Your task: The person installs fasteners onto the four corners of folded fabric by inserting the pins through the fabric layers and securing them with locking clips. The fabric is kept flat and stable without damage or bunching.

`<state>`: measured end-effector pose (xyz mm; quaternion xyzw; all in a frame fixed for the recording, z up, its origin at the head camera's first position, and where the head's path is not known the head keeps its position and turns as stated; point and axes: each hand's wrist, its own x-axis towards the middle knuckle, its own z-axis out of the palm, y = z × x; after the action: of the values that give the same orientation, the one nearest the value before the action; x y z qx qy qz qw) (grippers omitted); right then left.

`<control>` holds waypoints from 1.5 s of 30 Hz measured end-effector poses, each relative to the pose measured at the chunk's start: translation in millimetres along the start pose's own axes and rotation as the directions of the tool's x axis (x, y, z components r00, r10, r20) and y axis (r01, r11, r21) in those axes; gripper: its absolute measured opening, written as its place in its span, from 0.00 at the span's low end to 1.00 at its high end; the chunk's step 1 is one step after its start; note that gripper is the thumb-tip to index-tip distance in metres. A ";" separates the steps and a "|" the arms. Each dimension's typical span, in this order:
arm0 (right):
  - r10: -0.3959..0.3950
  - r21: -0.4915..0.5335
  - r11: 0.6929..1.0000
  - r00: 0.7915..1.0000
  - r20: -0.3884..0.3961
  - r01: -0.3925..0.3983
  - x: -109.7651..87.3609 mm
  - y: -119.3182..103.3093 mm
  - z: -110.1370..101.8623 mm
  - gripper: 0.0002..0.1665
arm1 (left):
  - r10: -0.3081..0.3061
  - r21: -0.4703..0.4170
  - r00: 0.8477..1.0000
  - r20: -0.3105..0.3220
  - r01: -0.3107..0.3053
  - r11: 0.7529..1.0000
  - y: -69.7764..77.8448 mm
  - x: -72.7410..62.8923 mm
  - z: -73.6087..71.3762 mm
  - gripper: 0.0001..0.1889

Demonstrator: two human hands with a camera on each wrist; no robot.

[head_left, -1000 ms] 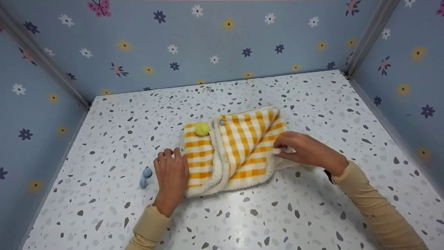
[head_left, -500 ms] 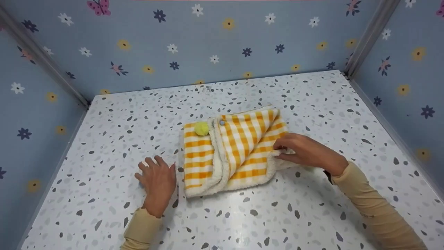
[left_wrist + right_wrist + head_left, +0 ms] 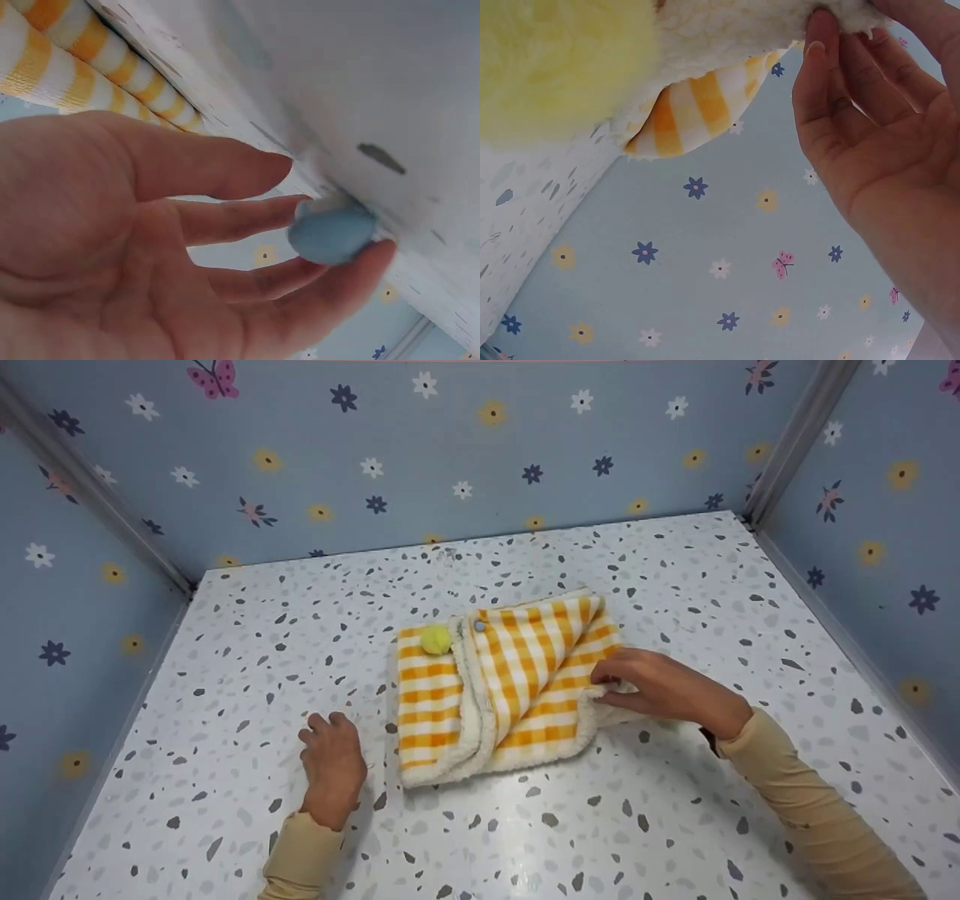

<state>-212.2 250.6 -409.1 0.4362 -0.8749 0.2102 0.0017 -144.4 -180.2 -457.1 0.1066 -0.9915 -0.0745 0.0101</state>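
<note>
Checked cloth, fleecy edge in right hand

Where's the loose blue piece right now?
Left wrist view, right of centre: the blue piece is at the fingertips of the left hand. Head view doesn't show it; that hand is left of the cloth.

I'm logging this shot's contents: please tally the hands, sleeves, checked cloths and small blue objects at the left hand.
Hands, left hand and right hand: 2
Beige sleeves, left sleeve and right sleeve: 2
Checked cloth: 1
Small blue object, shape unclear: 1
Total: 6
</note>
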 end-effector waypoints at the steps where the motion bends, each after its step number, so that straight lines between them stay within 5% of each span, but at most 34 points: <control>1: 0.001 0.001 1.000 1.000 -0.001 -0.001 0.0 0.2 0.2 0.08 | 0.009 0.000 1.000 -0.010 -0.009 1.000 0.0 0.3 -0.2 0.16; 6: -0.004 0.004 1.000 1.000 -0.008 0.004 -0.7 1.4 1.4 0.08 | 0.032 -0.001 0.999 -0.029 -0.032 0.999 -0.2 3.2 -1.6 0.10; 14: -0.027 0.010 1.000 0.999 -0.024 0.027 -1.7 1.8 1.0 0.08 | 0.058 -0.036 0.985 -0.162 -0.064 0.997 1.8 5.5 0.0 0.08; 24: -0.021 0.018 1.000 1.000 -0.015 0.021 -1.4 3.1 1.0 0.08 | 0.137 -0.093 0.927 -0.349 -0.180 0.979 7.7 9.7 -3.2 0.08; 29: -0.032 0.019 0.999 0.999 -0.022 0.033 -0.8 3.1 2.2 0.08 | 0.131 -0.148 0.930 -0.344 -0.191 0.970 16.4 12.2 -8.5 0.11; 38: -0.037 0.020 0.999 0.999 -0.014 0.037 -0.6 0.7 2.8 0.09 | 0.261 -0.049 0.842 -0.472 -0.321 0.946 42.8 17.3 -12.6 0.05; 42: -0.024 0.031 0.999 1.000 -0.001 0.024 -0.2 -0.4 2.2 0.09 | 0.307 0.013 0.815 -0.491 -0.346 0.938 57.8 17.4 -16.0 0.04; 45: -0.025 0.039 0.999 1.000 0.002 0.025 0.4 -0.3 2.2 0.09 | 0.303 -0.036 0.805 -0.511 -0.372 0.928 69.5 17.0 -18.0 0.03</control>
<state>-211.9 249.3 -410.8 0.4472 -0.8653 0.2264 -0.0054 -175.0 -119.3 -428.8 -0.0569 -0.9508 -0.1079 0.2848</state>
